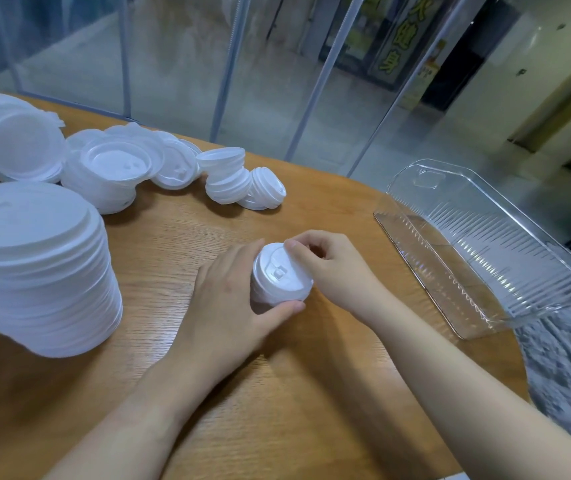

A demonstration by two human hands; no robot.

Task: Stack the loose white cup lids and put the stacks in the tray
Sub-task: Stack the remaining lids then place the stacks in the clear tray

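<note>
A short stack of white cup lids [279, 276] stands on the wooden table [277, 393] at the centre. My left hand [232, 299] wraps around its left side and front. My right hand [332, 268] touches the top lid from the right, fingertips on its rim. The clear plastic tray [485, 244] lies at the right with nothing in it. A tall stack of lids [38, 268] stands at the left. Loose lids and small stacks [117, 168] lie at the back left, with two short stacks [242, 183] on their sides.
The table's curved right edge runs just past the tray, with grey floor [568, 358] below it. Glass panels with metal posts [228, 64] stand behind the table. Bare wood lies between my hands and the tray.
</note>
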